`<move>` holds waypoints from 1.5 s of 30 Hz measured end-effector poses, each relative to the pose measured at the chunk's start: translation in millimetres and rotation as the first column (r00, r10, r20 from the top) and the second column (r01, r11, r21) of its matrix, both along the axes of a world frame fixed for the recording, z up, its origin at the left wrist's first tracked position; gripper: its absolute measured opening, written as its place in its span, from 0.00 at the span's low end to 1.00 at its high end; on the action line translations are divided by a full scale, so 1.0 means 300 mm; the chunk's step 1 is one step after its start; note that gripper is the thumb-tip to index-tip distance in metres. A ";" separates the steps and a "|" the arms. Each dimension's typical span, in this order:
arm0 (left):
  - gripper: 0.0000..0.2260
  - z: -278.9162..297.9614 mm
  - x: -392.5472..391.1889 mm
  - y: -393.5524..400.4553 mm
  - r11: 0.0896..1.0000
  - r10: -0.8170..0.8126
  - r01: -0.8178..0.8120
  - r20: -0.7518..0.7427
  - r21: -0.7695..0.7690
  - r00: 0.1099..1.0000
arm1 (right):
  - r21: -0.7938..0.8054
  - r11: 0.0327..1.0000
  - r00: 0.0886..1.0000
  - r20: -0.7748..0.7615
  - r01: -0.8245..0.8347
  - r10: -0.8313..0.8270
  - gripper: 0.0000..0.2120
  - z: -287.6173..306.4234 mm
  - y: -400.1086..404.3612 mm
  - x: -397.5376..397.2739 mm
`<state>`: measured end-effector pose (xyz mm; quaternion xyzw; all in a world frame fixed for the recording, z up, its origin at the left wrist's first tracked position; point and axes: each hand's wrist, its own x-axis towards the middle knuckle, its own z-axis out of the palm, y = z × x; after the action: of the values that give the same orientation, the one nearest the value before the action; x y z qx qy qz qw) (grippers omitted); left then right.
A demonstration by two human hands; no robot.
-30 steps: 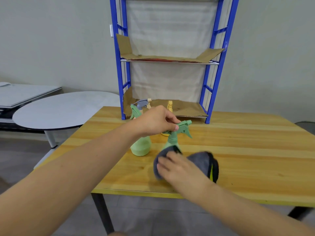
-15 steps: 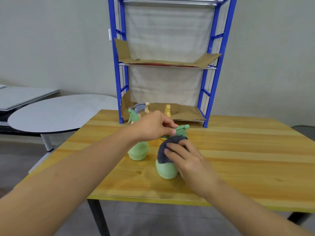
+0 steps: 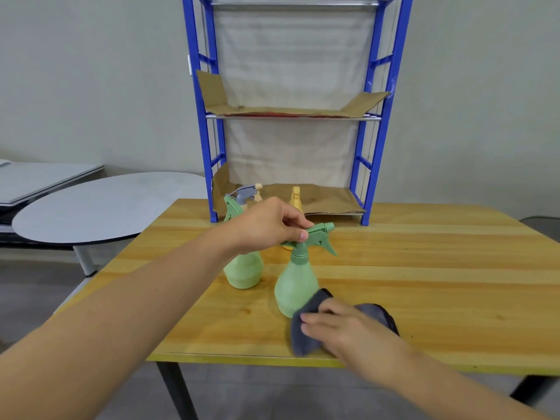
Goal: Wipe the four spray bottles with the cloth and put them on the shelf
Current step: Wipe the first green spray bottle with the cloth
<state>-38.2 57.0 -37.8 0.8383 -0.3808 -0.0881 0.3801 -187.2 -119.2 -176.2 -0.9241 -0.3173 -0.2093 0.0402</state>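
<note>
Bottle in hand: your left hand pinches the trigger head of the near green bottle, thumb and fingers closed round the back of the head, the nozzle pointing away to the right.
Long axis: the bottle stands upright on the table, close to its near edge and roughly midway along it, neck straight up from a wide rounded body.
Cloth: your right hand lies flat on the dark grey cloth, fingers fairly straight and pressing it down; the cloth's upper corner touches the lower right of the bottle's body, the rest lies on the table by the near edge.
Key relation: the bottle's body sits just up and to the left of your right fingers, so the cloth hand is the nearer one to the surface to be wiped, while your left hand steadies from the top.
Look of the bottle: pale, matt green, pear-shaped body, darker green collar and trigger; no marks that I can make out.
Other bottles: a second green bottle stands just to the left and behind, partly hidden by your left arm; a grey-headed bottle and a yellow bottle stand farther back toward the shelf; whether they stand on it or just in front, I cannot tell.
Judgement: wiping looks under way on the first bottle; no bottle is plainly shelved.
</note>
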 end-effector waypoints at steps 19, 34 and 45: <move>0.09 0.008 0.010 0.021 0.999 0.005 -0.011 -0.118 -0.043 0.993 | 0.170 0.948 0.936 -0.278 0.268 -0.215 0.06 0.022 -0.057 0.061; 0.07 -0.070 -0.031 0.005 0.937 0.049 -0.197 -0.452 -0.287 0.891 | 0.632 0.749 0.903 0.180 0.198 -0.391 0.25 0.162 0.012 0.026; 0.05 -0.096 -0.069 -0.022 0.851 0.085 -0.375 -0.608 -0.368 0.790 | 0.575 0.796 0.856 0.300 0.190 -0.421 0.17 0.146 0.077 0.103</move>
<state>-58.8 50.4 -66.5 0.6961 -0.1505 -0.1909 0.6755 -156.3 -96.3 -132.5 -0.8508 -0.0917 -0.4820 0.1881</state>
